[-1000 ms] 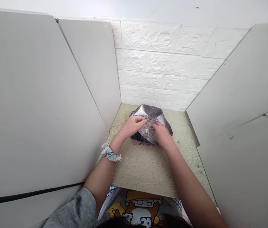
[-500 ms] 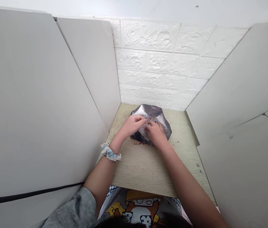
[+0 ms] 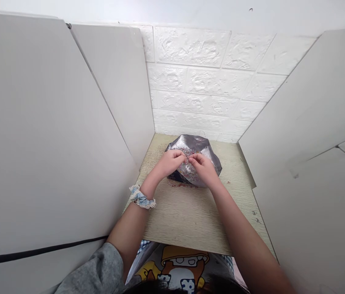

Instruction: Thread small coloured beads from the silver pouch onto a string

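A silvery, crinkled bag (image 3: 194, 142) lies spread on the wooden tabletop (image 3: 187, 216), with many small coloured beads (image 3: 188, 173) on it. Over the beads, my left hand (image 3: 171, 161) is closed in a pinch, thumb against forefinger. Fingertips of my right hand (image 3: 203, 168) are also pinched together, close to the left fingertips. What each pinch holds is too small to make out. A thin strand of reddish beads (image 3: 183, 185) runs along the bag's near edge on the wood.
White brick-patterned wall (image 3: 203, 81) rises behind the tabletop. Pale panels stand at the left (image 3: 38, 122) and right (image 3: 307, 122). Two small shiny bits (image 3: 255, 216) lie near the tabletop's right edge. A scrunchie (image 3: 142, 197) circles my left wrist.
My right hand has lifted from among the beads, and its fingers have come together beside the left fingertips. My left hand has stayed nearly in place.
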Available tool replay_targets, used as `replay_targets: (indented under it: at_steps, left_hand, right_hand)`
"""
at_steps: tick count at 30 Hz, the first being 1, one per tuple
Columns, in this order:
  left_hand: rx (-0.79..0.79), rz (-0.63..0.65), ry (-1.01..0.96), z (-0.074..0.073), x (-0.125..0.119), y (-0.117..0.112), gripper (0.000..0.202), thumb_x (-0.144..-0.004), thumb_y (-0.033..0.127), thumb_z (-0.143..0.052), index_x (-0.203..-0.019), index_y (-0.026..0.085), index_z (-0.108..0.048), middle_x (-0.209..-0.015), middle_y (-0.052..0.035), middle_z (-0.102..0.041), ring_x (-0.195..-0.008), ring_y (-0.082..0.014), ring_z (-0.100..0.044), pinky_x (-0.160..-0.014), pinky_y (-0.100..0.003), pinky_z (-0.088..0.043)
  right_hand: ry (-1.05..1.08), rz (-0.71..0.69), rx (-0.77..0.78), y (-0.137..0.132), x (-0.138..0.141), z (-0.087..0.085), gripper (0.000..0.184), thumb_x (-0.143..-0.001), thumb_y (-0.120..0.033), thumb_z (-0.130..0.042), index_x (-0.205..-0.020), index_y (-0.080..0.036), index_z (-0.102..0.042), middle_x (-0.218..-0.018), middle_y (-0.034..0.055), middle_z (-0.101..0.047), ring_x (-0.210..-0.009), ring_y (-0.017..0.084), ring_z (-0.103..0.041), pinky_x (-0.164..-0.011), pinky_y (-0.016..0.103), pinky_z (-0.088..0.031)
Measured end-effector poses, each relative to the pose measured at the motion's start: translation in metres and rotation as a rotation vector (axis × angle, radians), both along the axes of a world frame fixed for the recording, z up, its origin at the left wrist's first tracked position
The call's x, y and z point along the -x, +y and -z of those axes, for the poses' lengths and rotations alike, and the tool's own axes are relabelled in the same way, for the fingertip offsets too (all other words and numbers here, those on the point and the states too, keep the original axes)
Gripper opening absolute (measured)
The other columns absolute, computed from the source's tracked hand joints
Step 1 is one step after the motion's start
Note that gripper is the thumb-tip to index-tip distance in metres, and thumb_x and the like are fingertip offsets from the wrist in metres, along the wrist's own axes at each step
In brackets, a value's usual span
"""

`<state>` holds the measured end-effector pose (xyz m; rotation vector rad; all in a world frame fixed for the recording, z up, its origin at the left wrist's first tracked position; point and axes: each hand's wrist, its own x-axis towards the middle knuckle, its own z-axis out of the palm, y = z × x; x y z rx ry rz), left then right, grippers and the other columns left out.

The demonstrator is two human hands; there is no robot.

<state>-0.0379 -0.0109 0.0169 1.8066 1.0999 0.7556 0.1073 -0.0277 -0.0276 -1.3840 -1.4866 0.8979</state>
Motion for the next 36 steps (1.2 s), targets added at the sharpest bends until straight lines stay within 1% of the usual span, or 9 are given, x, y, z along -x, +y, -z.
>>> replay_targets:
  at_steps: [2,4,5,7,12,18,24,31,36]
  left_hand:
    - [-0.002,0.011,0.006,-0.0007,0.0000,-0.0010,0.019,-0.067,0.027,-0.038,-0.058,0.014,-0.050,-0.054,0.0025,-0.042,-0.053,-0.0083,-0.036,-0.049,-0.021,-0.028]
    - [-0.006,0.032,0.013,-0.0014,-0.0002,-0.0022,0.020,-0.067,0.028,-0.039,-0.059,0.014,-0.051,-0.056,0.0022,-0.044,-0.054,-0.0084,-0.037,-0.049,-0.021,-0.028]
    - [-0.008,0.043,0.013,-0.0016,-0.0004,-0.0029,0.021,-0.068,0.028,-0.039,-0.060,0.014,-0.052,-0.057,0.0022,-0.044,-0.053,-0.0083,-0.036,-0.049,-0.021,-0.028]
    - [-0.012,0.060,0.005,-0.0020,-0.0006,-0.0039,0.021,-0.068,0.028,-0.039,-0.060,0.014,-0.053,-0.057,0.0021,-0.045,-0.053,-0.0079,-0.036,-0.048,-0.021,-0.027]
    - [-0.013,0.075,-0.035,-0.0032,-0.0011,-0.0052,0.019,-0.068,0.025,-0.040,-0.059,0.013,-0.053,-0.059,0.0019,-0.046,-0.055,-0.0077,-0.037,-0.050,-0.020,-0.028]
    - [-0.003,0.063,-0.056,-0.0063,-0.0010,-0.0070,0.019,-0.068,0.026,-0.041,-0.056,0.014,-0.049,-0.056,0.0025,-0.041,-0.054,-0.0074,-0.036,-0.049,-0.020,-0.027]
    - [-0.010,0.063,-0.035,-0.0044,-0.0005,-0.0067,0.021,-0.069,0.030,-0.041,-0.058,0.014,-0.049,-0.056,0.0030,-0.040,-0.054,-0.0071,-0.034,-0.049,-0.020,-0.026]
    - [-0.002,0.049,-0.003,-0.0047,-0.0009,-0.0063,0.022,-0.069,0.029,-0.040,-0.059,0.013,-0.051,-0.056,0.0027,-0.041,-0.053,-0.0073,-0.034,-0.048,-0.020,-0.026]
    - [-0.004,0.050,0.003,-0.0051,-0.0013,-0.0058,0.021,-0.068,0.028,-0.040,-0.059,0.013,-0.051,-0.055,0.0031,-0.040,-0.052,-0.0068,-0.033,-0.047,-0.019,-0.026]
  right_hand:
    - [0.359,-0.052,0.079,-0.0013,0.0000,-0.0033,0.016,-0.070,-0.035,-0.054,-0.076,-0.020,-0.055,-0.074,-0.0001,-0.058,-0.072,0.013,-0.054,-0.075,0.031,-0.043]
    - [0.616,-0.112,0.132,-0.0028,0.0010,-0.0051,0.017,-0.065,-0.034,-0.059,-0.075,-0.020,-0.056,-0.075,-0.0014,-0.059,-0.073,0.011,-0.055,-0.079,0.030,-0.043]
    - [0.693,-0.132,0.152,-0.0035,0.0018,-0.0055,0.017,-0.064,-0.033,-0.062,-0.074,-0.020,-0.057,-0.074,-0.0019,-0.059,-0.073,0.010,-0.056,-0.080,0.029,-0.043]
    - [0.775,-0.157,0.174,-0.0046,0.0035,-0.0058,0.017,-0.062,-0.031,-0.064,-0.073,-0.021,-0.057,-0.074,-0.0023,-0.060,-0.071,0.010,-0.056,-0.080,0.029,-0.044]
    - [0.837,-0.189,0.173,-0.0054,0.0054,-0.0046,0.015,-0.062,-0.030,-0.065,-0.073,-0.021,-0.058,-0.074,-0.0025,-0.061,-0.073,0.009,-0.057,-0.082,0.028,-0.044]
    - [0.857,-0.218,0.161,-0.0055,0.0053,-0.0044,0.014,-0.063,-0.028,-0.065,-0.073,-0.022,-0.059,-0.077,-0.0026,-0.061,-0.077,0.009,-0.057,-0.085,0.029,-0.043]
    - [0.878,-0.248,0.146,-0.0051,0.0061,-0.0027,0.011,-0.064,-0.024,-0.064,-0.074,-0.022,-0.059,-0.074,-0.0035,-0.060,-0.074,0.008,-0.057,-0.082,0.025,-0.044]
    - [0.887,-0.242,0.152,-0.0055,0.0065,-0.0012,0.011,-0.064,-0.022,-0.065,-0.073,-0.021,-0.059,-0.079,-0.0026,-0.061,-0.080,0.009,-0.056,-0.084,0.025,-0.042]
    - [0.886,-0.237,0.150,-0.0052,0.0069,-0.0014,0.010,-0.064,-0.021,-0.065,-0.072,-0.021,-0.059,-0.078,-0.0025,-0.060,-0.081,0.009,-0.056,-0.083,0.024,-0.042]
